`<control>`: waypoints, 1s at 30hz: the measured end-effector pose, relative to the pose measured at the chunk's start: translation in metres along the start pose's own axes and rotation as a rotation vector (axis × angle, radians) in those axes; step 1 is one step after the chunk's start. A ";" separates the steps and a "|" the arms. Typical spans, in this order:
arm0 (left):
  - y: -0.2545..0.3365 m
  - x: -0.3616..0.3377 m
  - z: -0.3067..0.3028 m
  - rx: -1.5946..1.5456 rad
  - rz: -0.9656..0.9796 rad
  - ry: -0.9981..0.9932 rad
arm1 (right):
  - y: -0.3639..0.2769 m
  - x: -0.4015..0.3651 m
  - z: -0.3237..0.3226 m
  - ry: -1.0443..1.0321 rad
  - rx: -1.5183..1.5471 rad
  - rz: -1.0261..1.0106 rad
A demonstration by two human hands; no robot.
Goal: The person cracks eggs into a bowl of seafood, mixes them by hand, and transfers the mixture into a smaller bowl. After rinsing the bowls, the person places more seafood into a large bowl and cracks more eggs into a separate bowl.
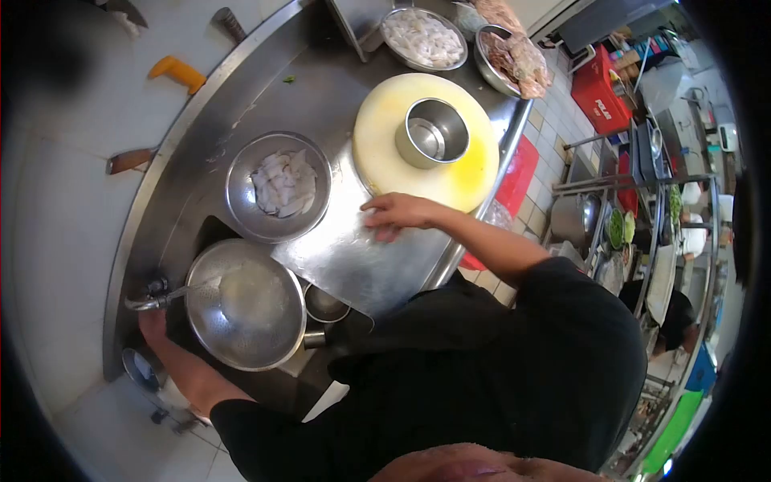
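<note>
While the left hand is at the tap, the wide metal pan sits under the spout.
Pan: cloudy pool inside, likely heavy, stiff-walled, slippery if wet; best held by what looks like a stub handle and the opposite rim, kept level. Left grip partly hidden, cannot tell if closed. Right hand over the steel surface, fingers apart, nothing held. Beyond, metal bowl of pale pieces, probably soft and slick; rim the sure hold. Farther, round board bearing an open pot, likely stiff and light.
</note>
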State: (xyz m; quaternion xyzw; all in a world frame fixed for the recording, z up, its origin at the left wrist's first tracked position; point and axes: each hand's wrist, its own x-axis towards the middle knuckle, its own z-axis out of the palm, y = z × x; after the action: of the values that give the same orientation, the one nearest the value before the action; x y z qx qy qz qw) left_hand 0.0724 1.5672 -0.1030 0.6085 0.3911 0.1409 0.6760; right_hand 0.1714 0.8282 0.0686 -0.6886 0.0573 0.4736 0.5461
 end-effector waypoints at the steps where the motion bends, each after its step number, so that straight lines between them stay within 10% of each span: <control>1: -0.002 -0.009 0.006 -0.121 -0.007 -0.006 | 0.004 -0.023 -0.017 -0.021 -0.064 -0.004; 5: -0.019 -0.037 0.039 -0.363 0.114 -0.037 | 0.023 -0.099 -0.100 -0.014 0.005 0.154; 6: -0.033 -0.025 0.031 0.095 0.297 -0.042 | 0.025 -0.112 -0.118 0.095 0.042 0.164; 9: -0.069 0.010 0.002 -0.777 0.079 -0.277 | 0.035 -0.123 -0.175 0.449 0.060 0.171; 10: -0.087 0.022 0.000 -0.416 0.095 -0.041 | 0.036 -0.117 -0.188 0.582 0.078 0.084; 13: -0.090 -0.063 0.081 -0.214 0.046 0.333 | 0.027 -0.097 -0.209 0.878 0.144 -0.170; 18: -0.075 -0.269 0.228 0.003 0.022 0.344 | 0.003 -0.068 -0.213 0.998 0.045 -0.391; 23: -0.077 -0.384 0.298 0.547 0.280 0.188 | 0.009 -0.036 -0.245 1.109 -0.112 -0.439; 30: -0.026 -0.465 0.426 0.404 0.639 -0.424 | -0.021 0.036 -0.314 1.202 -0.528 -0.606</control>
State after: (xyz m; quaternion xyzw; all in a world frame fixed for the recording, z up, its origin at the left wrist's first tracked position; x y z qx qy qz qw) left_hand 0.0592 0.9482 0.0190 0.8346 0.0554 0.1356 0.5310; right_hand 0.3882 0.5993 0.0437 -0.9246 0.0383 -0.1613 0.3429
